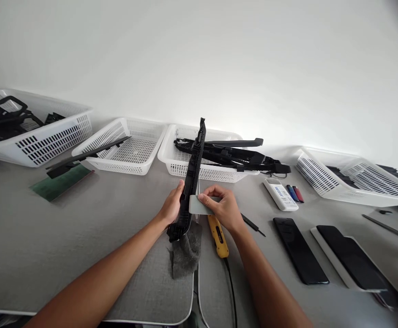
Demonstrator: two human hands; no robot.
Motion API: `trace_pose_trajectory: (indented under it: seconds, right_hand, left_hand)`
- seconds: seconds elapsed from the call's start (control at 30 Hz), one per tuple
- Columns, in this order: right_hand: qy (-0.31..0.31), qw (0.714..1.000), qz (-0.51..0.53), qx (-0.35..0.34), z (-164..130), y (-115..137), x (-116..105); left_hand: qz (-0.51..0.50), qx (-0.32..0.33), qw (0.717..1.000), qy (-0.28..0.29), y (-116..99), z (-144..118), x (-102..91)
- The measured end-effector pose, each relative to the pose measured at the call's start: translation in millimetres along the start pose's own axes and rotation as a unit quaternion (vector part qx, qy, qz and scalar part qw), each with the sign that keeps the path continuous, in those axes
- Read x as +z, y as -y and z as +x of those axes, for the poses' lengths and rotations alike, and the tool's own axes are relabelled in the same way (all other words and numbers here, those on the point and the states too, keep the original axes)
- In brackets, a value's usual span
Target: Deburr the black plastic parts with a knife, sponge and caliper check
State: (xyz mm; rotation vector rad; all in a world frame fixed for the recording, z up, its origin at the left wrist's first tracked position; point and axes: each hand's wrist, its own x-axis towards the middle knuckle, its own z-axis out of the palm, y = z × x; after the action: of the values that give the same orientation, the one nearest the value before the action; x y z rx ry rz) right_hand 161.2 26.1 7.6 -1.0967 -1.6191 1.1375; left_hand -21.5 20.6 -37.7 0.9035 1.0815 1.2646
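Black plastic strip (191, 182), item one: stood tilted over the grey cloth (186, 250), my left hand (172, 207) closed round its lower part, my right hand (221, 207) pinching a grey card (200, 205) against its edge; best worked flat, with light strokes, I judged.

The long plastic strip (192, 180) is black, with a pale grey card (202, 205) against it. Just below the strip lie a dark grey cloth (185, 253) and a yellow tool (218, 235). Behind the strip, the slotted baskets (133, 148) are white; left of it lies a green board (60, 181).
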Motion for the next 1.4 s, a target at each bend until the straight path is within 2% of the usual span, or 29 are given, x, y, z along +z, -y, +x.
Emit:
trace_pose_trajectory:
  seconds: [0.07,0.13,0.27,0.33,0.4,0.53,0.67,0.8,0.9,1.0,1.07,1.17,1.23,1.3,1.4]
  right_hand:
    - [-0.028,1.000,0.004,0.005,0,-2,-1]
    - [-0.029,0.999,0.032,0.017,-2,-2,2]
    - [0.054,0.991,0.096,0.073,-5,1,10]
    - [0.059,0.989,0.103,0.084,-5,2,10]
    - [0.012,0.992,0.097,0.077,-2,0,5]
    - [-0.104,0.988,0.097,0.059,2,-9,-5]
    - [-0.167,0.981,0.090,0.046,5,-18,-6]
    - [-0.188,0.979,0.068,0.050,8,-24,-10]
    - [-0.239,0.969,0.049,0.048,8,-21,-14]
    - [-0.283,0.959,0.008,-0.031,3,-12,-10]
    - [-0.251,0.962,-0.047,-0.095,-2,-5,-2]
    - [-0.118,0.971,-0.119,-0.170,-8,1,11]
    - [-0.056,0.969,-0.131,-0.199,-8,-1,16]
    - [-0.041,0.969,-0.136,-0.202,-6,-5,17]
    - [-0.083,0.970,-0.147,-0.174,-2,-11,13]
  left_hand:
    - [-0.006,-0.001,1.000,0.002,-1,0,0.1]
    - [-0.004,0.002,1.000,0.002,-2,-1,1.0]
    - [0.011,0.013,1.000,0.013,-2,-1,3.4]
    - [0.007,0.019,0.999,0.027,-4,-2,5.1]
    - [0.005,0.015,0.998,0.056,-6,-4,7.2]
    - [0.065,0.007,0.985,0.158,-15,-15,12.3]
    - [0.116,0.021,0.971,0.206,-18,-22,15.1]
    - [0.099,0.003,0.973,0.209,-11,-19,12.9]
    - [0.073,0.001,0.978,0.196,-5,-15,9.4]
    - [0.046,-0.022,0.982,0.182,-5,-13,8.1]
    - [0.037,-0.032,0.986,0.161,-7,-12,8.5]
    - [0.009,-0.023,0.994,0.104,-11,-8,8.8]
    - [0.001,-0.016,0.997,0.077,-13,-6,8.1]
    - [0.004,-0.016,0.997,0.076,-14,-5,7.3]
    - [0.009,-0.022,0.994,0.107,-14,-6,7.0]
